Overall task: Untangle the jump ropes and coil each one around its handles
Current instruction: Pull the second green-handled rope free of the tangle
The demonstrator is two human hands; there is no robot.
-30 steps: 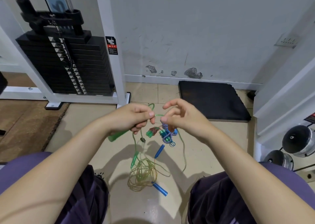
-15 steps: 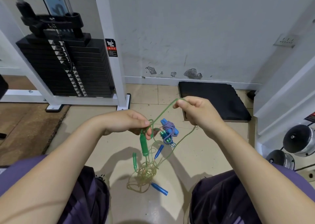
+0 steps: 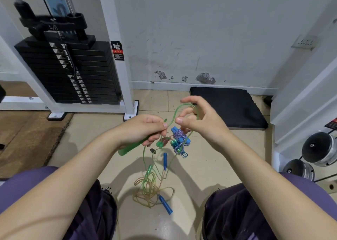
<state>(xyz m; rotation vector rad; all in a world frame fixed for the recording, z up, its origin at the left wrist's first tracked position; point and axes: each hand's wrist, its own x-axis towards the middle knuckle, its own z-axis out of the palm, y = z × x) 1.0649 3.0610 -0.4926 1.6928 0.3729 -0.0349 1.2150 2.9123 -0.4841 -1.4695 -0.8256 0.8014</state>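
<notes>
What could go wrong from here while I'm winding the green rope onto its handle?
The green cord still runs down into the tangled pile on the floor, so pulling may tighten knots there. The loop at the right hand sits loosely over the fingers and may slip off. The left hand grips the green handle.

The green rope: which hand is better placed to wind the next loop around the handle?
The right hand. The green rope already arcs over its fingers, so it can lead the loop. The left hand grips the green handle and should hold it steady.
</notes>
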